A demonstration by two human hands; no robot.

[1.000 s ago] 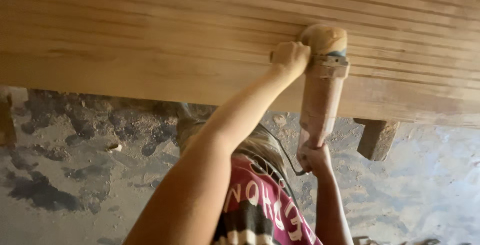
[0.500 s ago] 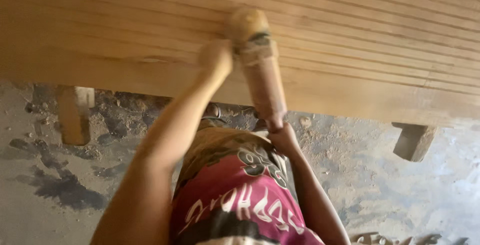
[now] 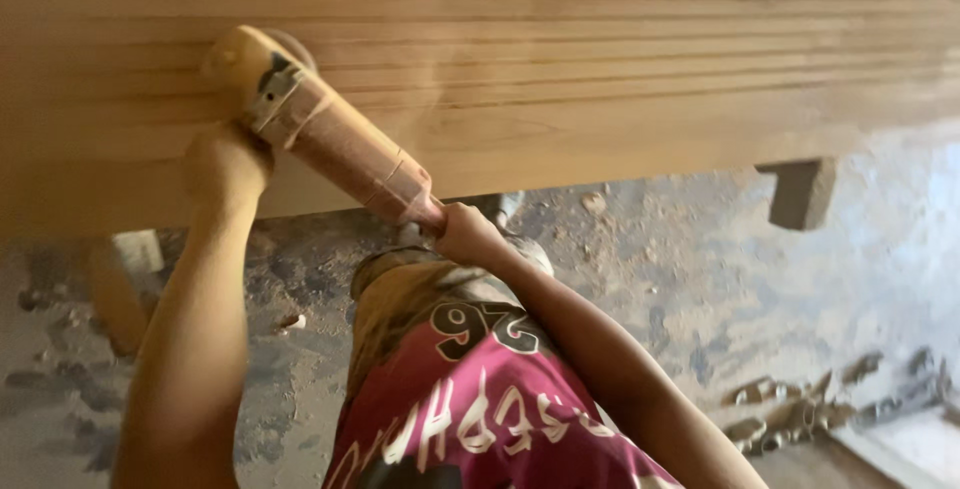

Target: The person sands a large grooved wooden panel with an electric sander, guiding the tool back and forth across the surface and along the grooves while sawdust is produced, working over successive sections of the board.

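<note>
Premises: a woodworking workshop. A large grooved timber panel (image 3: 600,59) rests on wooden blocks (image 3: 800,192) above a rough, stained concrete floor (image 3: 700,289). A dust-coated power sander (image 3: 320,134) works its surface. Scraps (image 3: 800,409) litter the near right.

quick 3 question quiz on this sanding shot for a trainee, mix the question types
1. True or false: the power sander is held in both hands.
2. Which hand grips the sander's tail end? A) left hand B) right hand C) neither
3. Fill in: the sander's head presses against the grooved ____ panel.

Key
1. True: one hand sits by the head, one at the tail.
2. B.
3. Wooden; a wooden block shows under its edge, above the dusty floor.
</note>
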